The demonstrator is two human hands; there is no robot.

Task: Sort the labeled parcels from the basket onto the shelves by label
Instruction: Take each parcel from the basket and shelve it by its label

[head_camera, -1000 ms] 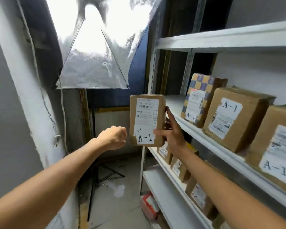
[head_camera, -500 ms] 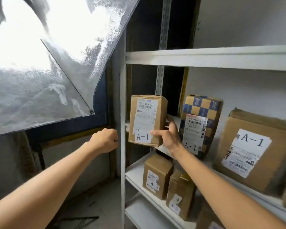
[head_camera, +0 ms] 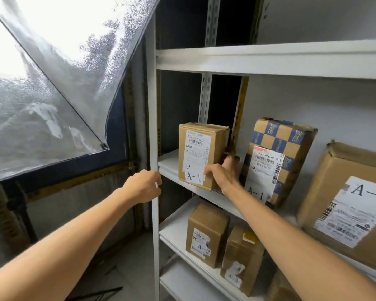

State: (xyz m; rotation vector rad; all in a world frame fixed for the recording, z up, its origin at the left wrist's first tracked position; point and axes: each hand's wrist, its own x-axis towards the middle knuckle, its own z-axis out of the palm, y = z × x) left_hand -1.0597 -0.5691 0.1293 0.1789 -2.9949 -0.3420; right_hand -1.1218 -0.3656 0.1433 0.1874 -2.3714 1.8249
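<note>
Presently my right hand (head_camera: 223, 177), at centre frame, holds the small A-1 parcel (head_camera: 201, 155) by its lower right corner. The thumb lies on the front face beside the handwritten label and the fingers are wrapped round the right side. The wrist is bent slightly and the forearm runs in from the lower right of the frame.

The parcel stands upright at the left end of the middle shelf (head_camera: 169, 165), at its front edge, label facing me. I cannot tell whether its base is fully seated. To its right, close but apart, stands a checkered parcel (head_camera: 278, 157) marked A-1. A large parcel (head_camera: 345, 203) with the same mark is at the right edge of the frame.

My left hand (head_camera: 142, 185), left of centre, is curled in a loose fist and holds nothing. Its knuckles are at the front upright (head_camera: 153, 105) of the rack, and I cannot tell whether they touch it.

On the lower shelf (head_camera: 172, 231) stand two brown parcels (head_camera: 206, 234) marked A-2.
</note>
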